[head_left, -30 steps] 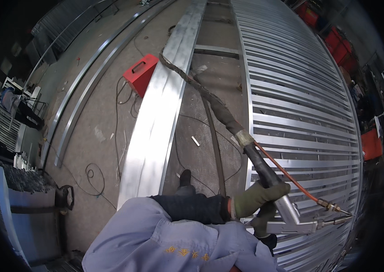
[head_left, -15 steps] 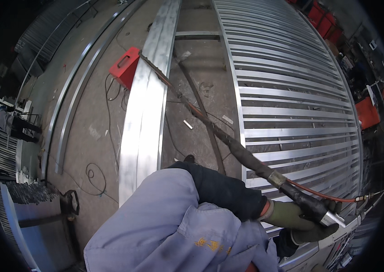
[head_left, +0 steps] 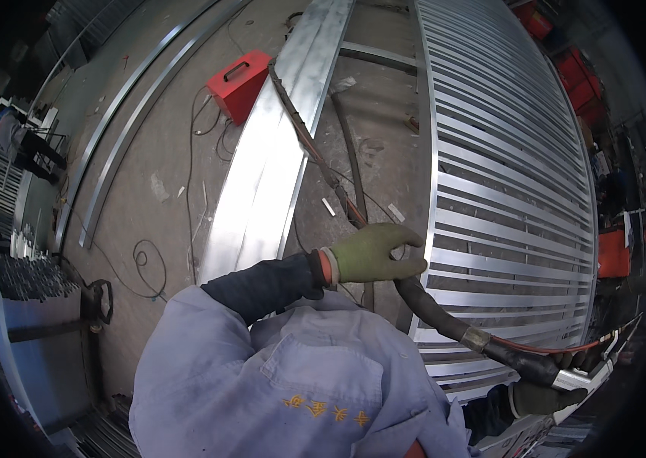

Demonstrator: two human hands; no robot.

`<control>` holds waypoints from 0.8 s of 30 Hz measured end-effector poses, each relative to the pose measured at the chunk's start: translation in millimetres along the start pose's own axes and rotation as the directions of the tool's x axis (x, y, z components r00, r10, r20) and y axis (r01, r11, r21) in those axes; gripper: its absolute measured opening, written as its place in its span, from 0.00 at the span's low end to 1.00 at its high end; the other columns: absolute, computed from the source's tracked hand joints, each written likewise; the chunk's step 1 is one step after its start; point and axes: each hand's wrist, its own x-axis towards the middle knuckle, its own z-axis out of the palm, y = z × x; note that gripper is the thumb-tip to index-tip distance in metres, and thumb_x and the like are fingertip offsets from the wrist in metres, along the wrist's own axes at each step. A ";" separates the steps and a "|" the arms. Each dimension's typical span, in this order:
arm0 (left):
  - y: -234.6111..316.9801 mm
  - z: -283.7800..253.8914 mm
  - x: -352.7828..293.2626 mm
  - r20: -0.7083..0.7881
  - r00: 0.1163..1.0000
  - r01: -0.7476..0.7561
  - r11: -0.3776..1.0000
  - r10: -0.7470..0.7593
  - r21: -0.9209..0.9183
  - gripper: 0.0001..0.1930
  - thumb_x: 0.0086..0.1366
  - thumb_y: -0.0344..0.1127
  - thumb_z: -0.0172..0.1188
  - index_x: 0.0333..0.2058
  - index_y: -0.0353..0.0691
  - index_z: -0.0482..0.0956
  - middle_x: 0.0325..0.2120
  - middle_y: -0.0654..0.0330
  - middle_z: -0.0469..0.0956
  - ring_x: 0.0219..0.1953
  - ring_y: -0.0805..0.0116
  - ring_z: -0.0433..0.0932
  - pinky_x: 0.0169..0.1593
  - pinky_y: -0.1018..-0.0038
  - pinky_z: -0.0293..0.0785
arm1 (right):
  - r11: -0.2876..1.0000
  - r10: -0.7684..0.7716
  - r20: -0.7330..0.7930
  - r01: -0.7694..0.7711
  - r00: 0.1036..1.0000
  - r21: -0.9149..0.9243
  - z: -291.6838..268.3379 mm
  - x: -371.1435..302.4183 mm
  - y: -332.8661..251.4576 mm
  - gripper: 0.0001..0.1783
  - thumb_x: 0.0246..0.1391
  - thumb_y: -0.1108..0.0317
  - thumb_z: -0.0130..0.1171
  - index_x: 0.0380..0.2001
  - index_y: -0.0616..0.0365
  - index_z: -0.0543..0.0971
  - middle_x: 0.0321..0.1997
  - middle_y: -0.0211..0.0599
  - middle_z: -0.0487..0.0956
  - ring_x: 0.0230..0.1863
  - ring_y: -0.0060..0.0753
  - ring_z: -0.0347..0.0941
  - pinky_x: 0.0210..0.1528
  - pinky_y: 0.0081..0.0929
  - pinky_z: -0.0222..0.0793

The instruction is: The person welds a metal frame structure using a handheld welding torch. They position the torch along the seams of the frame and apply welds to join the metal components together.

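My left hand (head_left: 372,253), in a green glove, is curled over the thick dark sleeved cable (head_left: 433,311) near the middle of the picture. A small gap shows between its thumb and forefinger, and the other fingers are hidden. At the lower right my right hand (head_left: 540,398), in a darker glove, is closed around the welding torch (head_left: 571,377) at the cable's end. The torch has a black grip and a silver metal part. A thin orange hose (head_left: 544,349) runs alongside to a brass-coloured fitting.
A long slatted metal panel (head_left: 502,214) lies on the right. Wide silver beams (head_left: 262,172) run beside it, with a red box (head_left: 239,85) at their left. Thin rails (head_left: 136,114) and a loose wire lie on the floor. Another person (head_left: 21,141) is at far left.
My left hand has moved left, from beside the torch up to the middle of the cable, which now bends there. My right hand stays at the torch. The whole view has shifted slightly.
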 end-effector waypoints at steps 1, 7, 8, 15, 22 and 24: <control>-4.8 -1.5 5.6 0.024 0.997 -0.071 0.997 0.071 0.021 0.29 0.74 0.54 0.68 0.60 0.34 0.85 0.50 0.42 0.87 0.51 0.49 0.88 0.58 0.60 0.83 | 1.000 0.029 0.021 -0.029 0.999 0.011 11.9 0.9 1.6 0.53 0.76 0.27 0.37 0.76 0.70 0.68 0.75 0.63 0.75 0.69 0.57 0.81 0.67 0.53 0.88; 58.1 -19.5 20.3 0.235 0.969 -0.053 0.996 0.070 -0.077 0.40 0.72 0.65 0.66 0.66 0.34 0.80 0.50 0.41 0.87 0.49 0.44 0.88 0.57 0.56 0.83 | 0.961 0.171 0.283 -0.223 0.944 0.163 112.4 -40.0 18.7 0.51 0.77 0.27 0.37 0.76 0.65 0.69 0.73 0.58 0.78 0.70 0.53 0.81 0.70 0.54 0.85; 64.6 -16.8 26.7 0.247 0.959 -0.102 0.983 0.137 -0.150 0.41 0.71 0.66 0.66 0.67 0.34 0.79 0.50 0.41 0.88 0.49 0.45 0.89 0.56 0.57 0.83 | 0.913 0.076 0.531 -0.273 0.844 0.304 101.6 -27.1 19.6 0.48 0.79 0.30 0.39 0.77 0.64 0.68 0.72 0.56 0.79 0.66 0.52 0.84 0.69 0.52 0.86; 71.4 -14.9 26.8 0.373 0.890 0.343 0.923 -0.260 -0.175 0.43 0.67 0.60 0.74 0.72 0.37 0.75 0.46 0.48 0.88 0.49 0.54 0.90 0.56 0.62 0.84 | 0.651 0.246 0.676 -0.635 0.695 0.416 191.2 -105.8 75.7 0.34 0.82 0.39 0.48 0.70 0.58 0.74 0.54 0.41 0.89 0.42 0.30 0.89 0.42 0.28 0.88; 16.1 15.3 -25.8 0.115 0.648 0.748 0.600 -0.753 -0.283 0.28 0.67 0.40 0.79 0.61 0.34 0.82 0.49 0.54 0.90 0.48 0.69 0.89 0.52 0.69 0.84 | 0.775 0.457 0.810 -0.611 0.368 -0.160 190.9 -171.2 124.6 0.31 0.66 0.60 0.77 0.65 0.59 0.75 0.54 0.42 0.85 0.56 0.34 0.85 0.53 0.32 0.84; 0.0 5.4 -53.1 -0.048 0.564 0.814 0.565 -0.824 -0.137 0.20 0.67 0.35 0.79 0.54 0.33 0.87 0.43 0.59 0.91 0.43 0.75 0.87 0.47 0.73 0.83 | 0.752 0.473 0.858 -0.600 0.202 -0.273 180.6 -180.8 157.4 0.43 0.60 0.52 0.81 0.70 0.61 0.73 0.59 0.50 0.85 0.61 0.45 0.85 0.59 0.40 0.84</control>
